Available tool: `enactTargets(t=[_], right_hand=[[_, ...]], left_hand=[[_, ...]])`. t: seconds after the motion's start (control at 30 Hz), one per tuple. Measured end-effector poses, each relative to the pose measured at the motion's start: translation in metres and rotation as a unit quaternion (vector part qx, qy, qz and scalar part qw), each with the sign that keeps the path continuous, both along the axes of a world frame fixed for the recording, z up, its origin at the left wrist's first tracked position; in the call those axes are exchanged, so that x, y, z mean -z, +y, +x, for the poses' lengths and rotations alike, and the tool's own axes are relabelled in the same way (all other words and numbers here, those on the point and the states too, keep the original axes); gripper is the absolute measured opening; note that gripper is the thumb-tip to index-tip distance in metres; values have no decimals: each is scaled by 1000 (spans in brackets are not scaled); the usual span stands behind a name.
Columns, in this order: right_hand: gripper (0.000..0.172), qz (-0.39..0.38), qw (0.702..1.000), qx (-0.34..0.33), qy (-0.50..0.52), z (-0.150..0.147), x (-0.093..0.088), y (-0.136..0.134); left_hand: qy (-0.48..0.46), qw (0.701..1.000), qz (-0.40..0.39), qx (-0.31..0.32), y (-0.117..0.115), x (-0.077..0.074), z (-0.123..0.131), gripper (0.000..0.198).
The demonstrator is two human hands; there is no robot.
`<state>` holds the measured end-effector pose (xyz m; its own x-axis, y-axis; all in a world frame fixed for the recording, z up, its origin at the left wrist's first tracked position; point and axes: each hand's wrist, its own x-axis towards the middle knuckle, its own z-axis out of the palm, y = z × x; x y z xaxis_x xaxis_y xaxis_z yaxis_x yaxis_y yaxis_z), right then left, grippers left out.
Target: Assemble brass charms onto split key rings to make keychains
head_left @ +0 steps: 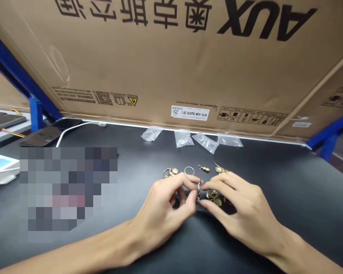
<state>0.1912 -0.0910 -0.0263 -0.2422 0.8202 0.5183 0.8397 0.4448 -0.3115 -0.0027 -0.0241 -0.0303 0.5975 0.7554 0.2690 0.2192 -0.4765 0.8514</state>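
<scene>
My left hand (163, 201) and my right hand (240, 207) meet over the black tabletop (277, 190), with their fingertips pinching a small silver metal clasp (199, 189). Part of it is hidden by my fingers. Just right of the clasp, a cluster of brass charms (213, 198) lies under my right hand. Farther out, in a row, are a brass keyring with a charm (170, 172), a plain metal ring (189, 171), a brass gourd charm (204, 169) and another brass charm (220, 169).
Several clear plastic bags (183, 138) lie along the table's far edge, beneath a large cardboard box (171, 64). A dark phone (41, 136) and white cable (74, 131) sit at far left, beside a pixelated patch (65, 186). Blue metal framing (36, 112) stands at the left.
</scene>
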Motion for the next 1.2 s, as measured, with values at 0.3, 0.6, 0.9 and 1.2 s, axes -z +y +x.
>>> enactTargets(t=[0.3,0.6,0.9,1.2], right_hand=[[27,-30,995,63,-71,32,5,25],[16,-42,992,0,-120,35,8,29],[17,-78,992,-10,-94,29,6,28],[9,-85,994,8,-73,31,2,26]], left_hand=[[25,1000,11,-6,0,-2,-2,10],[24,999,-36,-4,3,-1,-2,9],[-16,994,-111,17,4,-4,-3,13],[-88,960,-259,53,3,-8,1,22]])
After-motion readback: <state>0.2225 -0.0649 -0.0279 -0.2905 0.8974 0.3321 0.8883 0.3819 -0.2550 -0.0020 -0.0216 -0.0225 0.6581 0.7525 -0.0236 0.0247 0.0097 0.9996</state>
